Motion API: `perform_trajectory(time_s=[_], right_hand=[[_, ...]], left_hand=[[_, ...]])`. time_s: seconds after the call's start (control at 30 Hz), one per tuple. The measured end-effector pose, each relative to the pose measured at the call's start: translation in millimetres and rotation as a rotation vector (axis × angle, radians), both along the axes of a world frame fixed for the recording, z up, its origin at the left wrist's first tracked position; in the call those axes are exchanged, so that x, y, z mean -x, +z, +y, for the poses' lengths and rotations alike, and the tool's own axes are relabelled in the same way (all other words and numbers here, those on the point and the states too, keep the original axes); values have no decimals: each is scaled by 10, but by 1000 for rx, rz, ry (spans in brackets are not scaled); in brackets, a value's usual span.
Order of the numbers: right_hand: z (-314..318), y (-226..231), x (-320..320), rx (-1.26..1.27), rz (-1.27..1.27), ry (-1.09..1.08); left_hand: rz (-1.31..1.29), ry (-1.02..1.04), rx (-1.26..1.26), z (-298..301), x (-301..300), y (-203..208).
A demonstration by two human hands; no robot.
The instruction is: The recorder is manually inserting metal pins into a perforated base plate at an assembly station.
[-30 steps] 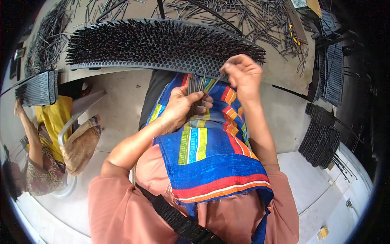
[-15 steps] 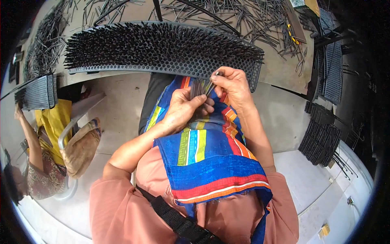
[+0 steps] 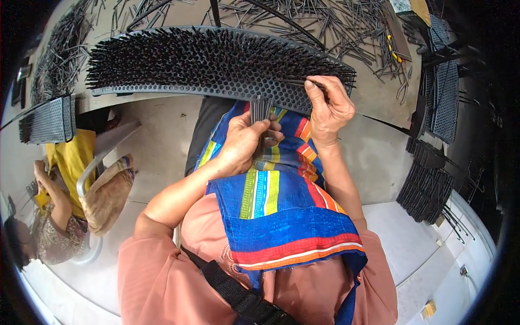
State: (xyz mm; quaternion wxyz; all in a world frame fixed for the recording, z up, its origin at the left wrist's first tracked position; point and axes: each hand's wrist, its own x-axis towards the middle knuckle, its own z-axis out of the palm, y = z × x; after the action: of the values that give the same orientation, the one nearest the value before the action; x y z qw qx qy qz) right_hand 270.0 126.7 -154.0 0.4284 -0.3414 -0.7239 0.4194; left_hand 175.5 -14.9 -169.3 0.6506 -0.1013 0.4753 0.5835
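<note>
A long, curved black perforated board point(image 3: 283, 97) lies across in front of me, its holes densely filled with thin dark rods point(image 3: 211, 59) standing up. Along the near edge and toward the right, a strip of holes is bare. Below that edge, my left hand point(image 3: 242, 140) is closed around an upright bundle of thin dark rods point(image 3: 261, 111) over my striped apron. My right hand point(image 3: 331, 111) is over the board's right end, thumb and fingertips pinched on a slim dark rod point(image 3: 297, 82) that points left over the holes.
Many loose dark rods point(image 3: 319, 32) are scattered on the table beyond the board, with a yellow-handled tool point(image 3: 394, 49) and metal pliers point(image 3: 403, 89) at its right. At left, another person's arm point(image 3: 54, 192) shows beside a similar board point(image 3: 47, 120). Bundled black rods point(image 3: 425, 189) lie right.
My right hand has moved from beside the bundle up and right to the board. My left hand stays below the edge, its bundle now more upright. The other person's hand has lowered.
</note>
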Motion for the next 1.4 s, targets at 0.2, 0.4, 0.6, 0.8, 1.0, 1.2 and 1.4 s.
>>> perform_trajectory(time_s=[0.2, 0.4, 0.6, 0.8, 1.0, 1.2, 1.4], right_hand=[[30, 16, -20, -10, -30, 32], [-5, -96, 18, -97, -86, 83], [-12, -15, 116, -76, -167, 41], [42, 6, 153, -266, -280, 153], [-80, -4, -74, 729, -312, 252], [-67, -77, -182, 902, -27, 199], [105, -20, -133, 243, 120, -80]], left_hand=[[23, -23, -36, -2, 7, 3], [7, 22, 16, 10, -2, 4], [-14, 43, 10, 45, 12, 14], [-79, 99, -8, 82, 16, -6], [-106, 59, -87, 102, 47, 49], [-43, 44, -42, 126, 9, 106], [15, -15, 50, 42, -1, -45]])
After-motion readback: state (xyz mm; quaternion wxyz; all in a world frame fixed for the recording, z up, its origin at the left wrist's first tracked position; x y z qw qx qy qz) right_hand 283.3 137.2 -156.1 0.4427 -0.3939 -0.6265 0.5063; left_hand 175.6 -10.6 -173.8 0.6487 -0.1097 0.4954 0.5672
